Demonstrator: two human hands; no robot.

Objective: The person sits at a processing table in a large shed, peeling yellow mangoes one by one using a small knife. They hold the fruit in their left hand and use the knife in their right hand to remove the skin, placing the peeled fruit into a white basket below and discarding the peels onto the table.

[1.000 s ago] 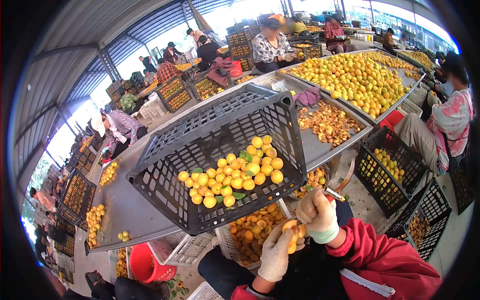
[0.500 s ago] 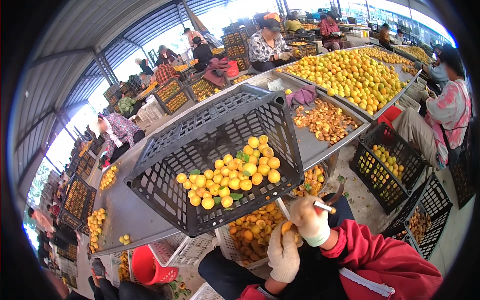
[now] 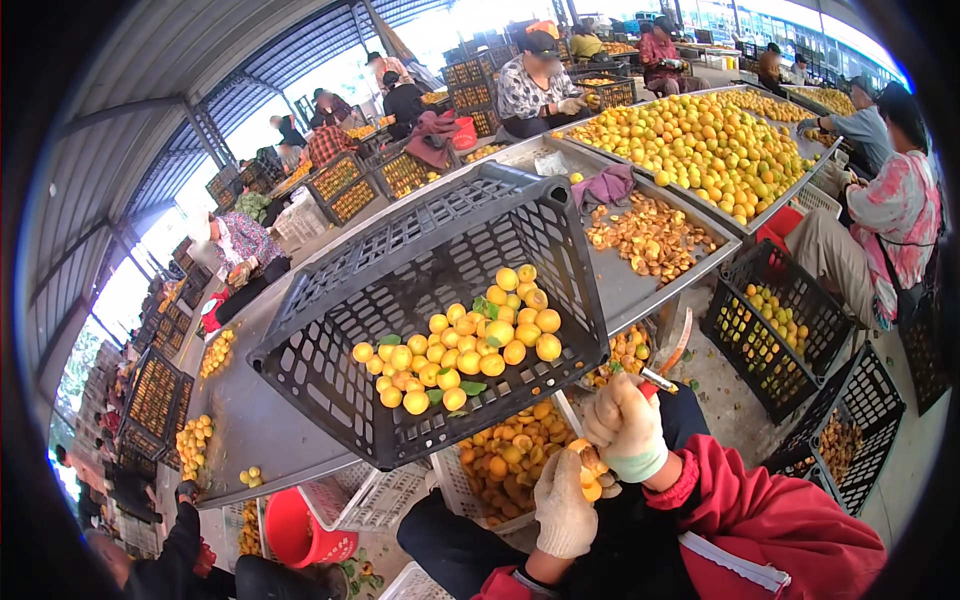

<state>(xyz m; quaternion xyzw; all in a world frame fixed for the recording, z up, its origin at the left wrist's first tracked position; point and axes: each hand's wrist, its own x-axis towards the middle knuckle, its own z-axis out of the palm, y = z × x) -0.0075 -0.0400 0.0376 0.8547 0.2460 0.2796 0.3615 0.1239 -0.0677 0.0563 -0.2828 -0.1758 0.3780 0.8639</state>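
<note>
My left hand, in a pale knit glove, is closed around a yellow-orange apricot that looks split, its torn flesh facing up. Just above it, my gloved right hand is closed on a small knife whose curved blade points up and away; its fingers meet the fruit's upper edge. Below and left of my hands sits a white crate heaped with apricot pieces. In front of me a black plastic crate lies tilted on the metal table, whole apricots and some green leaves inside.
A metal table spans the front, with cut apricot pieces and a large apricot heap farther off. A red bucket stands lower left. Black crates sit at right. Co-workers sit around; one reaches in at lower left.
The fruit in my left hand now shows more opened flesh. My right hand has dropped slightly and turned, tilting the knife blade farther up. A co-worker at lower left has reached toward the table.
</note>
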